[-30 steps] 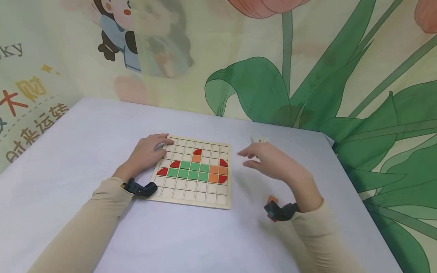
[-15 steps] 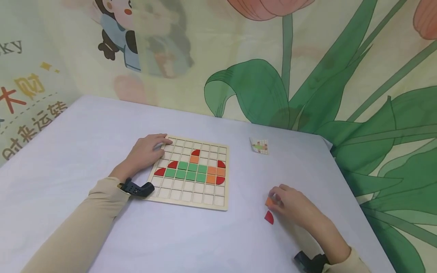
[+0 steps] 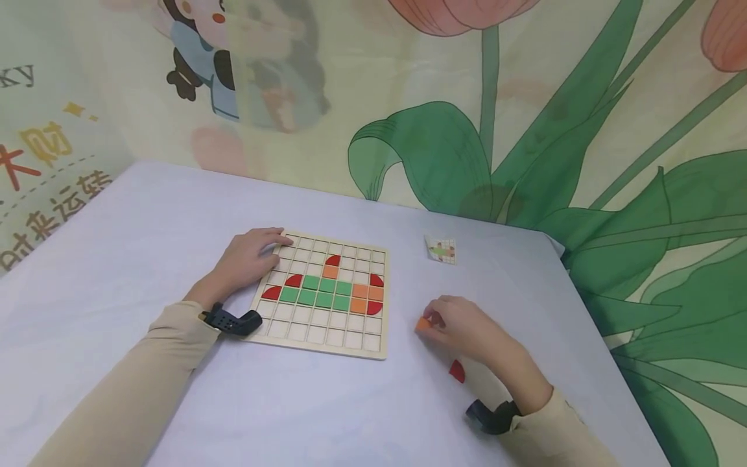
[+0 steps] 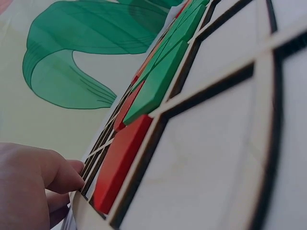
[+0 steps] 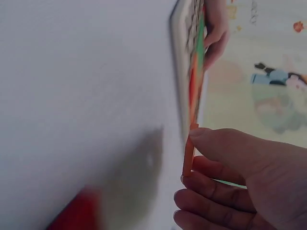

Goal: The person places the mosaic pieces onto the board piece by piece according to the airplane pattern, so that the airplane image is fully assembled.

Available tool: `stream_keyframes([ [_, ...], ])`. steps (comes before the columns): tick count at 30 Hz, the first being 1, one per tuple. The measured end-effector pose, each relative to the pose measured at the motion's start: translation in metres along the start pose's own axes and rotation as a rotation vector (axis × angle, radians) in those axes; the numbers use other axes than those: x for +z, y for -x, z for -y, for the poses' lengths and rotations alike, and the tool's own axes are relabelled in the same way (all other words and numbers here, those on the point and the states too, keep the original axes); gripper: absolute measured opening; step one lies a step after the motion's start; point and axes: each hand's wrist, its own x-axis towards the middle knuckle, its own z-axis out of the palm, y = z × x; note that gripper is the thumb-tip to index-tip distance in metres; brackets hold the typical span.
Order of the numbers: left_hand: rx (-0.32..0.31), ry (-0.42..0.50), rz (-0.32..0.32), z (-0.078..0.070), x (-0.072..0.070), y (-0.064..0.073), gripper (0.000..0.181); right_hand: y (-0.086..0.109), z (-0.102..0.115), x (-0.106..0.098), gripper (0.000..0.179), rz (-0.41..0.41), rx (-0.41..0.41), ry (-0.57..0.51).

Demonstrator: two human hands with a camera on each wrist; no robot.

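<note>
A wooden grid board (image 3: 315,331) lies on the white table, with green square tiles (image 3: 323,299), orange square tiles (image 3: 358,305) and red quarter-round tiles (image 3: 272,293) set in its cells. My left hand (image 3: 248,256) rests on the board's left edge, fingertips at the upper left corner. To the right of the board, my right hand (image 3: 467,327) pinches an orange square tile (image 5: 189,153) between thumb and fingers. Below that hand, a loose red quarter-round tile (image 3: 458,371) lies on the table.
A small picture card (image 3: 441,250) with a coloured grid pattern lies at the back, right of the board. Behind the table (image 3: 146,194) hangs a printed cloth backdrop (image 3: 420,149) with tulips and a cartoon figure.
My right hand went down from beside the board to the loose tiles, took the orange tile and carried it back left toward the board. The left hand stayed on the board's edge.
</note>
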Motion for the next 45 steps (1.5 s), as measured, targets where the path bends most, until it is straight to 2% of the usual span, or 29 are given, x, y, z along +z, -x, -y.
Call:
stream_keyframes([
  [3,-0.001,0.0,0.005,-0.001,0.0,-0.001,0.042,-0.01,0.024,-0.006,0.022,-0.005,-0.074,-0.019],
  [7,0.003,0.004,0.004,-0.002,0.001,-0.001,0.043,-0.024,0.061,-0.008,0.02,-0.027,-0.23,-0.008],
  [11,-0.002,0.013,0.007,-0.003,0.001,0.0,0.042,-0.036,0.095,0.003,0.021,-0.059,-0.368,0.053],
  [15,-0.008,0.028,0.017,-0.005,0.002,0.0,0.042,-0.042,0.111,0.017,0.021,-0.124,-0.446,0.128],
  [32,-0.007,0.01,0.008,-0.004,0.001,0.0,0.043,-0.049,0.116,0.037,0.017,-0.331,-0.457,0.099],
  [41,-0.021,0.014,0.014,0.0,0.001,0.0,0.043,-0.049,0.12,0.038,0.01,-0.323,-0.452,0.107],
  [45,-0.018,0.018,0.006,0.0,0.002,0.001,0.043,-0.042,0.116,0.028,0.009,-0.234,-0.419,0.129],
])
